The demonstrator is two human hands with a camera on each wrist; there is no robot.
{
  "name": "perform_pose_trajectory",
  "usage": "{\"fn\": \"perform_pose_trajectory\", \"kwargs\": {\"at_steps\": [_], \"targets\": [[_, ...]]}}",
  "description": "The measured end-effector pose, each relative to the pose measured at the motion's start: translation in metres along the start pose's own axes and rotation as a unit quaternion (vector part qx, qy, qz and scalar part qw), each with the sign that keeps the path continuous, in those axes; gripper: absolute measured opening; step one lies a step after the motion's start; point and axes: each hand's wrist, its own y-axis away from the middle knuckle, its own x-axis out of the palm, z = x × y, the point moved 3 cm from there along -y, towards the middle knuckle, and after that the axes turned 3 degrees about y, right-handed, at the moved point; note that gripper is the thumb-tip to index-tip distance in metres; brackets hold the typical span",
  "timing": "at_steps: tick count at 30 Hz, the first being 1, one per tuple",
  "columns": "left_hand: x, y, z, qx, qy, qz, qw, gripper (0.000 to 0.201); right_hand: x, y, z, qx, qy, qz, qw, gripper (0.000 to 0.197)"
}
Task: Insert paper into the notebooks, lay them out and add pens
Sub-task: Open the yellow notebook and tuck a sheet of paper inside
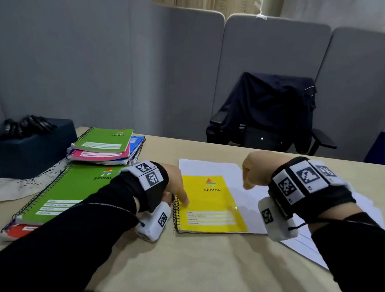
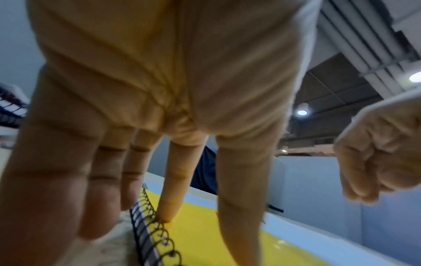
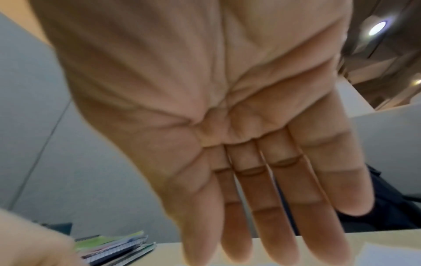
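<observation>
Stage: early, as I judge it; one yellow spiral notebook (image 1: 212, 204) is being handled and nothing is laid out with a pen.
Yellow notebook: closed, centre of the head view, lying on a white sheet of paper (image 1: 210, 168) that shows past its top and right edges; whether any paper is already inside cannot be told.
Loose paper: more white sheets (image 1: 306, 246) lie on the worktop (image 1: 199, 274) at the right, under the right wrist.
Left hand (image 1: 174, 184): fingers (image 2: 169, 207) straight and spread, one tip pressing the yellow cover just beside the wire spiral.
Right hand (image 1: 254, 168): above the paper, holding nothing; fingers (image 3: 268, 207) straight and side by side in the right wrist view.
Notebooks waiting: a large green notebook (image 1: 71, 191) on a red one at lower left, and a stack topped by a small green notebook (image 1: 104, 139) at middle left.
Pens: dark pens (image 1: 25, 126) bunched in a dark holder (image 1: 23, 152) at far left, untouched.
Left to do: fill the rest, spread them, add pens.
</observation>
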Motion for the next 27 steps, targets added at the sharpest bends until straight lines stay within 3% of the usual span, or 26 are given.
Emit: {"fn": "perform_pose_trajectory", "kwargs": {"at_steps": [3, 7, 13, 17, 27], "targets": [[-0.004, 0.005, -0.004, -0.024, -0.170, 0.041, 0.984, 0.079, 0.005, 0.003, 0.024, -0.053, -0.037, 0.014, 0.998, 0.042], [-0.009, 0.000, 0.006, -0.045, -0.206, 0.047, 0.976, 0.107, 0.024, -0.015, 0.061, -0.117, -0.098, 0.064, 0.986, 0.059], [-0.013, -0.019, 0.027, 0.009, -0.114, -0.040, 0.993, 0.070, 0.032, -0.049, 0.097, -0.172, -0.016, 0.113, 0.978, 0.078], [-0.023, -0.032, 0.038, 0.014, -0.083, -0.079, 0.993, 0.071, 0.033, -0.079, 0.107, -0.173, -0.002, 0.100, 0.980, 0.082], [-0.043, -0.054, 0.034, -0.009, -0.105, -0.024, 0.994, 0.037, 0.040, -0.151, 0.090, -0.166, 0.091, 0.052, 0.980, 0.067]]}}
